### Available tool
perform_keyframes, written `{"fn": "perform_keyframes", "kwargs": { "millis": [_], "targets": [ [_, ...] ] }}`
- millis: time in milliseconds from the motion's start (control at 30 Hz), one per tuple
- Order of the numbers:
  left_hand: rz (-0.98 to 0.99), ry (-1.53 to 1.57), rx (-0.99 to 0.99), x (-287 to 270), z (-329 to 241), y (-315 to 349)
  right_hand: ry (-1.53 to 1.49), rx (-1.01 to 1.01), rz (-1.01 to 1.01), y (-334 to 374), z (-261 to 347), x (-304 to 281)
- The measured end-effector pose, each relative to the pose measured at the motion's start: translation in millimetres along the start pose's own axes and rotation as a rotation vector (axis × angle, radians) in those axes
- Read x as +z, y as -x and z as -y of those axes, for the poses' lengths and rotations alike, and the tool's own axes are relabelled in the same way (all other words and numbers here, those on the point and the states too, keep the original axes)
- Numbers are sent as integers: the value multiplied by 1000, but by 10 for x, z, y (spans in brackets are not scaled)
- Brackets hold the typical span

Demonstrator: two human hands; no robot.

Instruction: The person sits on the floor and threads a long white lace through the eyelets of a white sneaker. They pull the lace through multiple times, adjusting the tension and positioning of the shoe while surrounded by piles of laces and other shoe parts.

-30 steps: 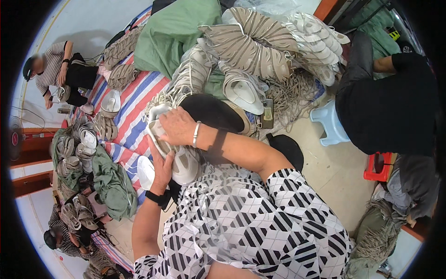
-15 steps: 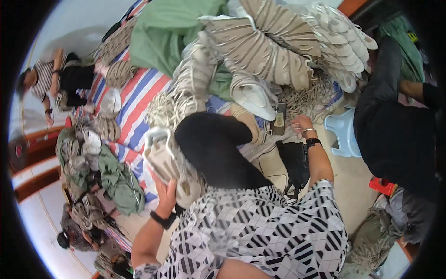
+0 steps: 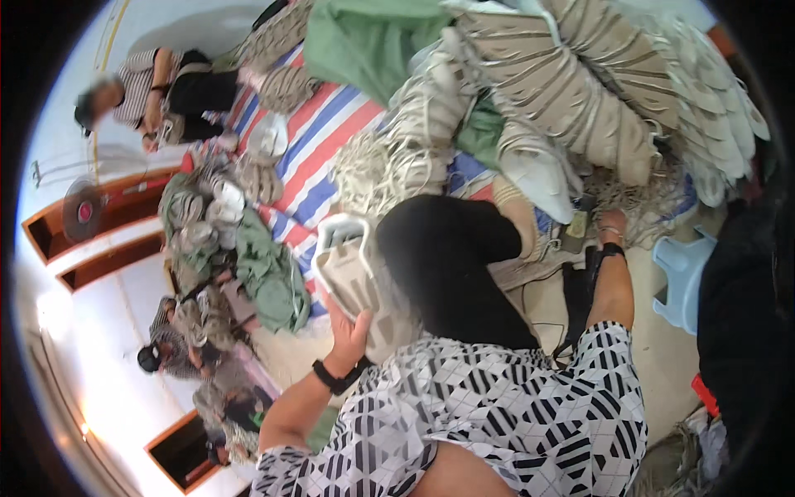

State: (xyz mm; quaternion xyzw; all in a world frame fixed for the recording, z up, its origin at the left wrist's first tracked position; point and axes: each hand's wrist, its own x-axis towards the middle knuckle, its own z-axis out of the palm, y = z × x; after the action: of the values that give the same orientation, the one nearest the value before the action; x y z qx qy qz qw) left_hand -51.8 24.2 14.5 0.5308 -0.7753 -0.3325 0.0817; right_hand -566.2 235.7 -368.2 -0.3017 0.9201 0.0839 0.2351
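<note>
A beige shoe upper [image 3: 356, 269] with a white-edged opening stands against my bent black-clad knee. My left hand [image 3: 349, 335] holds its near left side, thumb on the upper and the other fingers partly hidden behind it. My right hand [image 3: 613, 222] reaches out at the near edge of a heap of beige shoelaces [image 3: 633, 199]; its fingers are too small and too mixed with the laces to make out. Just left of that hand lies a dark, flat, phone-like object [image 3: 575, 232]. A black bag [image 3: 577, 290] lies below my right wrist.
Long stacks of nested beige shoe uppers [image 3: 555, 91] fill the far side, beside green cloth [image 3: 373, 41] and a striped sheet [image 3: 319, 149]. A light-blue stool [image 3: 683, 273] stands right, beside a dark-clothed person [image 3: 741, 331]. Other people [image 3: 149, 99] work at the left among more piles.
The view has swung left, so everything sits further right in it. My right hand has moved slightly farther away, onto the laces' edge. My left hand stays on the shoe upper.
</note>
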Motion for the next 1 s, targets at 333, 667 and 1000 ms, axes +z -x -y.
{"fn": "perform_keyframes", "kwargs": {
  "millis": [333,667,1000],
  "targets": [
    [43,218,21,40,-11,-109,-1076,-525,592,275,1936,-1398],
    [-31,303,59,47,146,-186,-736,-1,542,-371,4282,-1487],
    [13,275,153,-26,142,-262,-662,-508,-89,-207,4299,-1557]
  ]
}}
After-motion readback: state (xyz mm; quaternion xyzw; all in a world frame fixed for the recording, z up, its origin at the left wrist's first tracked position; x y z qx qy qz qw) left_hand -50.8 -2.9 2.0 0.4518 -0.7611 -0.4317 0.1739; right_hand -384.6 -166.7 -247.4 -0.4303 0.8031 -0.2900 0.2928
